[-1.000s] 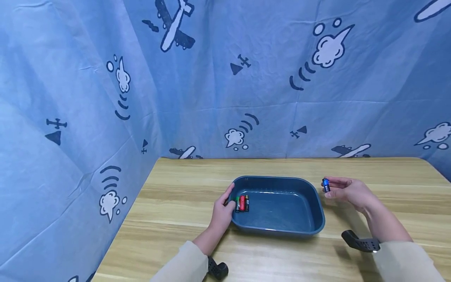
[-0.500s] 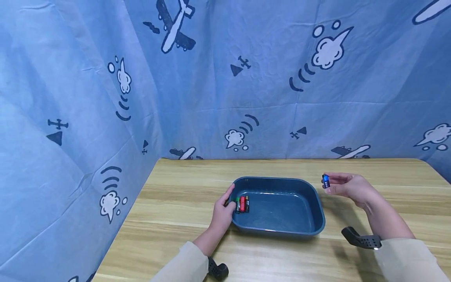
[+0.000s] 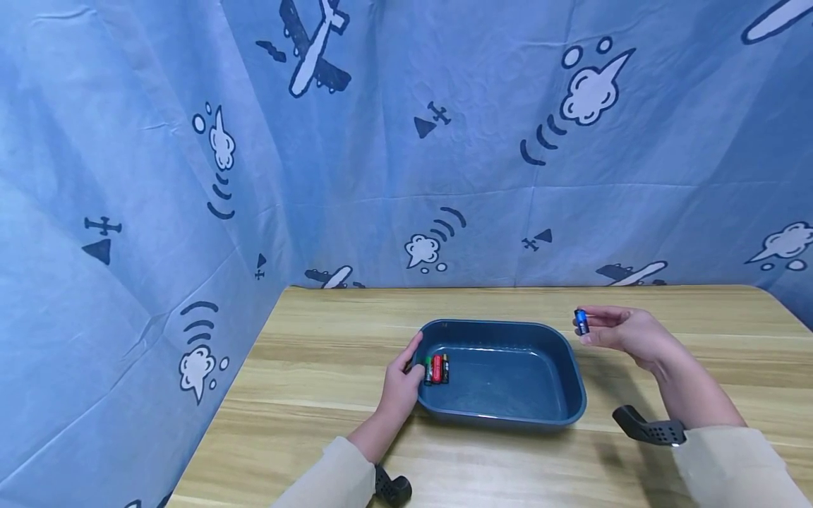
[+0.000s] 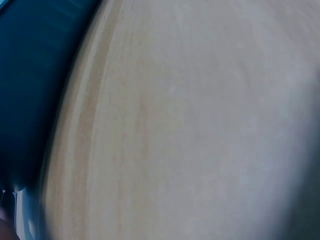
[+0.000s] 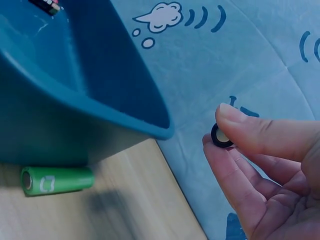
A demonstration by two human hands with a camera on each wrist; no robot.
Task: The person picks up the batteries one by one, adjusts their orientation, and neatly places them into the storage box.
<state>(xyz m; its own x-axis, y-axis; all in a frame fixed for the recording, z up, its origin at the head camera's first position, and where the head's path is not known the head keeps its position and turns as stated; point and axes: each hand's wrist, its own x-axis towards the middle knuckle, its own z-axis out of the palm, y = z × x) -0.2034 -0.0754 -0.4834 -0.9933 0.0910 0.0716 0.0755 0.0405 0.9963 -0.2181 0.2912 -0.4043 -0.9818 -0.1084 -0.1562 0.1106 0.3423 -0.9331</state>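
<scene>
My left hand [image 3: 400, 384] grips the left end of a dark blue plastic tub [image 3: 502, 416], its thumb over the rim. Inside the tub, beside that thumb, a green battery [image 3: 428, 371], a red battery [image 3: 437, 368] and a black battery with a gold end [image 3: 445, 369] lie side by side. Past the tub's right end, my right hand [image 3: 629, 337] pinches a blue battery [image 3: 581, 322] between thumb and fingers, above the table. In the right wrist view the battery's round end [image 5: 222, 136] points toward the camera.
A loose green battery [image 5: 57, 180] lies on the table close to the tub's outer wall in the right wrist view; the head view does not show it. A blue printed cloth [image 3: 483, 162] hangs behind the wooden table [image 3: 330, 353].
My right hand has risen and shifted slightly left, carrying the blue battery. The left hand, the tub and the batteries in it have stayed in place.
</scene>
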